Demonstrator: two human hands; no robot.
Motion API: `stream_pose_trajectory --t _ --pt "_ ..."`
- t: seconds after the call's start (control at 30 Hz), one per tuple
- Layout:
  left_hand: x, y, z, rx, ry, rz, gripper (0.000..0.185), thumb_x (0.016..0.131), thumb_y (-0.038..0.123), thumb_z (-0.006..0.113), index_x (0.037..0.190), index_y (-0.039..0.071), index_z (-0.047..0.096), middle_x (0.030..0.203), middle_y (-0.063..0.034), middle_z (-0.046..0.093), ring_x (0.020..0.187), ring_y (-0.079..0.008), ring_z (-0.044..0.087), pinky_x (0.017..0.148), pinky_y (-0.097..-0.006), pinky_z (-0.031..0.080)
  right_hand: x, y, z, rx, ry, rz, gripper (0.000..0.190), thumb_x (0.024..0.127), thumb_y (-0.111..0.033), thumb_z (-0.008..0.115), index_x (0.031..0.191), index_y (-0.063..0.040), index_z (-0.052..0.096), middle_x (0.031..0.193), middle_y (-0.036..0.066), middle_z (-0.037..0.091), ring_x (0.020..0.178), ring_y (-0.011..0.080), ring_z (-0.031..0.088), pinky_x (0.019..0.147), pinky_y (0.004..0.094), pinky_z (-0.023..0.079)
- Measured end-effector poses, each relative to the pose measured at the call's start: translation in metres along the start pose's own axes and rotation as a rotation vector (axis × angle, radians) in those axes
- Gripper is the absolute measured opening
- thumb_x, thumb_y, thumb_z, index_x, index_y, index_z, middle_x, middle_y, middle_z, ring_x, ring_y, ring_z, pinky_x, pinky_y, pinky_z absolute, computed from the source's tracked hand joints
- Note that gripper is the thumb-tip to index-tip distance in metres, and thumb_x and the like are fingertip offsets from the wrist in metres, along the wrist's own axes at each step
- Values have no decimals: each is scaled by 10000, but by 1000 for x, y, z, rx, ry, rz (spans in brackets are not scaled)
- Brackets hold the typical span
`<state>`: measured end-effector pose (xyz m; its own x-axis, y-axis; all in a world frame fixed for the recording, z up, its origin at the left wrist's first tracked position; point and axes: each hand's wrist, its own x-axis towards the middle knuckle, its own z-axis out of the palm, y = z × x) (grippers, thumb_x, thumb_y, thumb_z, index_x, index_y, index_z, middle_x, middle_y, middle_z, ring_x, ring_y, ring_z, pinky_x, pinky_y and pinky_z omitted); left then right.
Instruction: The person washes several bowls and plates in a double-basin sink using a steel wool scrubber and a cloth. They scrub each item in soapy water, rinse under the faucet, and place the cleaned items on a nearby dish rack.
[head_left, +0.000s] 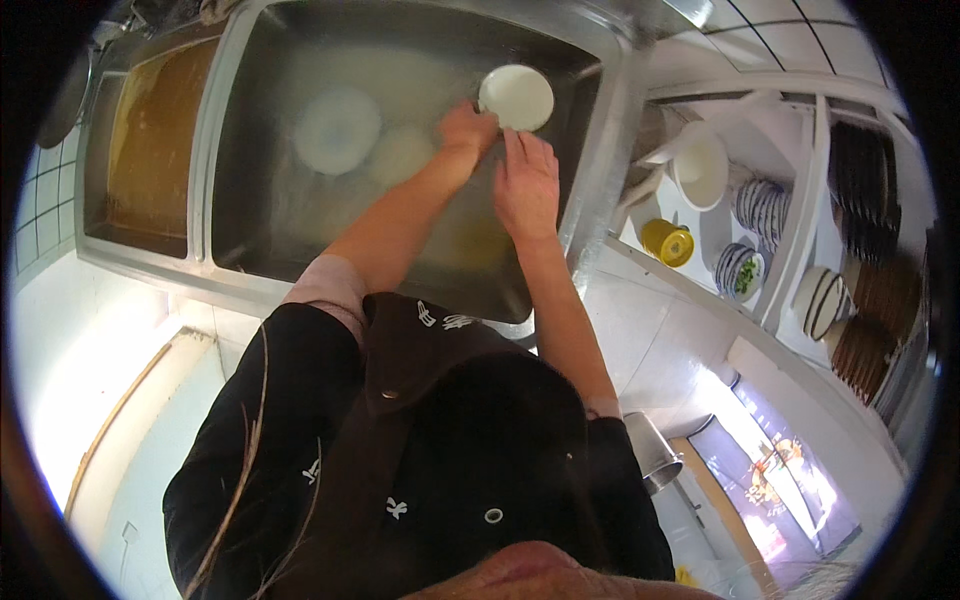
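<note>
A round white dish (517, 96), a bowl or a plate, is over the cloudy water at the far right of a large steel sink basin (247, 187). My left hand (466, 129) grips the dish's left edge, its fingers partly hidden behind the rim. The fingertips of my right hand (527, 180) touch the near rim; whether they grip it is hard to tell. Under the water to the left lies a white plate (337, 131). Beside it shows a blurred pale round dish (403, 155).
Left of the divider, a second basin (97, 165) holds brownish-yellow content. To the right, white shelving (806, 202) carries a white container (701, 166), a yellow container (667, 242), stacked bowls (729, 271) and dark stacked items (862, 180). A steel pot (651, 450) stands lower right.
</note>
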<state>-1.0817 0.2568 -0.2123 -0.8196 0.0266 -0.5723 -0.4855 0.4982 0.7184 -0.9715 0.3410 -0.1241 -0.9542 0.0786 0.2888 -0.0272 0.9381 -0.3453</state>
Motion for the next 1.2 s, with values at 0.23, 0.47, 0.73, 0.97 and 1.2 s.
stream_pose_trajectory --t 0.23,0.47,0.73,0.97,1.2 --pt "-42 -46 -41 209 33 115 375 810 234 612 1077 -29 635 1039 -275 681 1030 -444 642 929 -488 489 -39 10 90 84 -464 217 165 870 -125 619 997 -26 656 1062 164 643 1006 389 605 876 461 506" --pt "-66 -103 -58 191 -28 55 459 905 275 534 1271 0 545 1088 -296 652 1035 -463 620 914 -501 480 -59 -45 74 464 -452 161 136 887 -149 610 926 -29 662 964 174 638 944 384 611 807 488 503" --pt "-75 -106 -74 25 -39 -8 441 935 274 500 1275 -1 555 1134 -302 641 1094 -499 587 945 -512 469 -69 -35 68 234 -617 54 136 869 -108 608 959 -14 647 1011 172 628 985 385 589 862 482 482" --pt "-56 -151 -89 206 -272 158 354 979 230 497 1222 -14 579 1063 -230 624 872 -342 645 800 -442 531 -93 -9 82 258 -532 -136 176 917 -149 551 976 -33 670 999 194 628 990 378 597 862 468 490" --pt "-67 -146 -86 182 -79 203 439 932 256 476 1253 -26 576 1081 -252 658 930 -374 665 831 -448 523 -71 -65 65 435 -438 -46 183 907 -134 545 975 -36 684 1036 147 637 1008 336 595 897 438 479"
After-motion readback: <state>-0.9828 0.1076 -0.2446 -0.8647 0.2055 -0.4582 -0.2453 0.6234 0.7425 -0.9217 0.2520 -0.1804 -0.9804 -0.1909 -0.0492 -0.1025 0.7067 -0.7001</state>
